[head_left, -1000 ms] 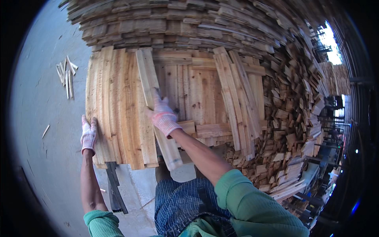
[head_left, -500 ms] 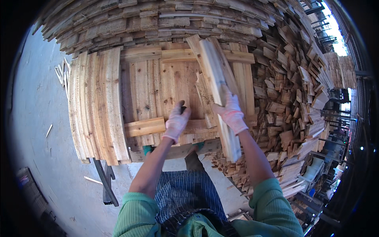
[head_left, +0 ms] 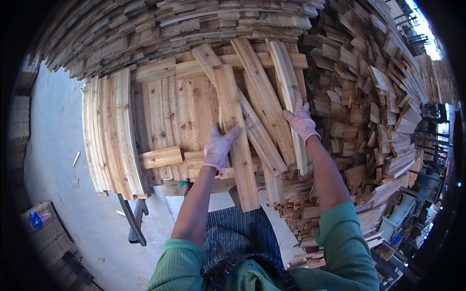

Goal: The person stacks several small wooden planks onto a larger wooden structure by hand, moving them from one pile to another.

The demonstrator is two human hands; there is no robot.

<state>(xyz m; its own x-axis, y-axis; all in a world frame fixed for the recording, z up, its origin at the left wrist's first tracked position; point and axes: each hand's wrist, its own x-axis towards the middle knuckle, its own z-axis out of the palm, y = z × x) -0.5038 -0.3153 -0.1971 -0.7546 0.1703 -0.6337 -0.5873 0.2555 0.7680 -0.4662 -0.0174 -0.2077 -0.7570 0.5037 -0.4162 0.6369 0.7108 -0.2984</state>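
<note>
My left hand (head_left: pixel 218 146), in a pale stained work glove, is closed on the left edge of a wooden board (head_left: pixel 241 162). The board lies at a slant, its lower end jutting toward my apron. My right hand (head_left: pixel 302 124), gloved alike, grips another board (head_left: pixel 284 72) near the right end of the work surface. Between them, a knotty board (head_left: pixel 259 87) leans the same way. A crossing board (head_left: pixel 262 140) passes partly beneath the left-hand one. Under these lies a panel of planks (head_left: pixel 160 109) with crosswise slats (head_left: pixel 160 157).
A row of long planks (head_left: pixel 108 136) covers the surface's left end. Stacked boards (head_left: pixel 208 22) rise along the far side. A heap of short offcuts (head_left: pixel 359 121) fills the right. A dark trestle leg (head_left: pixel 132 220) stands on the grey floor (head_left: pixel 53 126).
My left hand, empty before, now grips a board. Boards bunched near my right hand are spread apart. My right hand has moved slightly right and away from me.
</note>
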